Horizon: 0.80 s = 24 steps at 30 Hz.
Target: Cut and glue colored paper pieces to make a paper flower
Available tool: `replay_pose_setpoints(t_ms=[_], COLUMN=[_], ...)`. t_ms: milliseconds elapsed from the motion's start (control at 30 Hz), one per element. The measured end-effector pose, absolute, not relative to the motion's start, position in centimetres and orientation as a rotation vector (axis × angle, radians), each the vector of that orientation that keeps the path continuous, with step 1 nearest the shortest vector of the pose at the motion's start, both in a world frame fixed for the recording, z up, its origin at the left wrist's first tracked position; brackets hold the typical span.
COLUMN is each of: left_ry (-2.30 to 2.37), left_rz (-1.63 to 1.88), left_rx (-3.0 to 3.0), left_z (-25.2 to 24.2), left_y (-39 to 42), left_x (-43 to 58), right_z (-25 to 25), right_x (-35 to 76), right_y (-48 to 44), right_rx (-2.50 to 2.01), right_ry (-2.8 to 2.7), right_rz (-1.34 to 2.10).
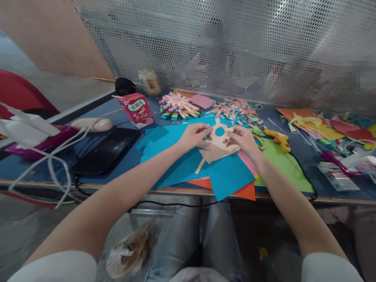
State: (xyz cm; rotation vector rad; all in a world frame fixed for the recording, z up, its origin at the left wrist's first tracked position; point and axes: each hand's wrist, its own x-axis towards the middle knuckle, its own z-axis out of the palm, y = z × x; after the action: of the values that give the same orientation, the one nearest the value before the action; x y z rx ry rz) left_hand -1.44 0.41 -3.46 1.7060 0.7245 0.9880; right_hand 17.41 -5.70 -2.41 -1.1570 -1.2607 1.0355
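A pale peach paper cutout [219, 154] is held above the middle of the surface [117, 117], over a spread of blue sheets [170, 160]. Its left edge is pinched between the fingers of the left hand [195, 136], and its right edge is grasped by the fingers of the right hand [243, 140]. A jagged round opening is framed by the upper part of the cutout, and blue can be seen through it; whether the broad lower part belongs to the same piece cannot be told. Beyond the hands, a layered paper flower [178, 103] is set to the left of a heap of paper scraps [235, 111]. Beside the right hand, a yellow scissor handle [260, 141] is partly seen, and a yellow glue gun [279, 140] is placed farther right, near the far edge of a green sheet [282, 168]. On the left, a pink drink carton [138, 111] is stood upright, with a black flat device [107, 152] laid nearer the front edge.
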Motion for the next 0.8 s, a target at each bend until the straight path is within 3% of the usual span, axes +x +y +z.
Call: replay_pose_setpoints(t_ms=[333,800], left_ry=[0.89,0.929], left_rz=[1.361,1.234], left_rx=[1.455,1.49], left_z=[-2.6,-4.0], left_y=[3.7,3.3], left_x=[-3.4,-2.7], right_z=[-2.6,-2.7], right_x=[18.8,18.6], right_y=[-5.0,-5.3], right_rx=[-1.207,-1.223], right_ry=[-1.13,-1.14], right_rz=[0.935,0.944])
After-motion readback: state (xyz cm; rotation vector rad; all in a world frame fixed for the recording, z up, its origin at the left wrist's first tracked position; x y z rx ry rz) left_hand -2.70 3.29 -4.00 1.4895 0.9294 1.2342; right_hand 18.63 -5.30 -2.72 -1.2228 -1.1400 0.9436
